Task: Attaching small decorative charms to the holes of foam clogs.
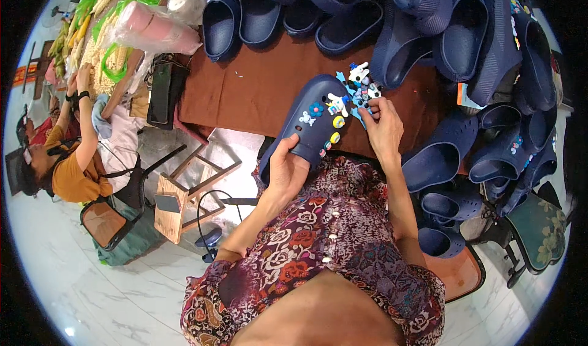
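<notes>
My left hand grips a navy foam clog from its open heel end, thumb on the upper. Several charms sit in the clog's holes: a blue flower, a small white figure, a larger white character and round yellow ones. Just right of the toe, a small pile of charms in white, black and light blue lies on the brown tabletop. My right hand is at the pile's near edge, fingertips pinched together among the pieces; what they hold is partly hidden.
Many navy clogs crowd the table's back and right side, with more clogs stacked on a chair at right. A pink bagged roll and a black phone-like case lie at left. Another person works beyond a wooden stool.
</notes>
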A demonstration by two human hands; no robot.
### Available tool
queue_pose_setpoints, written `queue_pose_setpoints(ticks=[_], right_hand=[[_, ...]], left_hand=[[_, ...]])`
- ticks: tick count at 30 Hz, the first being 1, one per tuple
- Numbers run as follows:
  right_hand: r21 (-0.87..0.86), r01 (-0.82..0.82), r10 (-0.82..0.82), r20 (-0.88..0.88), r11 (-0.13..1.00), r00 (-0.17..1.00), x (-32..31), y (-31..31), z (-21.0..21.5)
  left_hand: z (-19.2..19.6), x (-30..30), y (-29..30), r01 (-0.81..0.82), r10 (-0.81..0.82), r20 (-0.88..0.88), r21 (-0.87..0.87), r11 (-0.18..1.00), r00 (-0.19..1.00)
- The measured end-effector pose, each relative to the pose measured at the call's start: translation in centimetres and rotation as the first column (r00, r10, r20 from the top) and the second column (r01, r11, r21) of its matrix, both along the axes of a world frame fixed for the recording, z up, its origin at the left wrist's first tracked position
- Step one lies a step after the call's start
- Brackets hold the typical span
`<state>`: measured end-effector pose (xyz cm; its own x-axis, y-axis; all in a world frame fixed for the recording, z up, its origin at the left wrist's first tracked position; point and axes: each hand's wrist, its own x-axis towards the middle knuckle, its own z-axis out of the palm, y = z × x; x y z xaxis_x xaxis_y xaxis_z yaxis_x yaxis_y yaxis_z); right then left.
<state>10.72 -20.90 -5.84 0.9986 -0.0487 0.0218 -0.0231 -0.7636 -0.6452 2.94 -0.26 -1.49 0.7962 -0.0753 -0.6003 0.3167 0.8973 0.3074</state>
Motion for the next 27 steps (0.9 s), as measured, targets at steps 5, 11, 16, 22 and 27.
queue_pose_setpoints(ticks=[5, 11, 16, 22, 27], right_hand=[[-0.057, -0.006, 0.008, 0.021, 0.998, 1.000, 0.1, -0.1, -0.4], [0.042, -0.001, 0.000, 0.027, 0.999, 1.000, 0.1, -0.4, 0.1], [0.473, 0.037, 0.013, -0.101, 0.881, 0.995, -0.8, -0.3, 3.2], [0.811, -0.056, 0.341, -0.181, 0.582, 0.923, -3.2, 2.5, 5.5], [0.799, -0.049, 0.337, -0.196, 0.600, 0.921, -3.6, 4.6, 5.1]], left_hand=[[0.0, 0.0, 0.0, -0.001, 0.001, -0.016, -0.013, 1.000, 1.000], [-0.1, -0.1, -0.3, -0.032, 0.031, -0.065, -0.018, 0.999, 0.997], [0.4, 0.1, -0.8, 0.036, -0.035, -0.020, 0.028, 0.999, 0.999], [-0.7, -0.6, -1.6, 0.044, -0.044, 0.003, 0.152, 0.987, 0.999], [-0.7, -0.7, -2.1, 0.035, -0.054, 0.087, 0.204, 0.978, 0.995]])
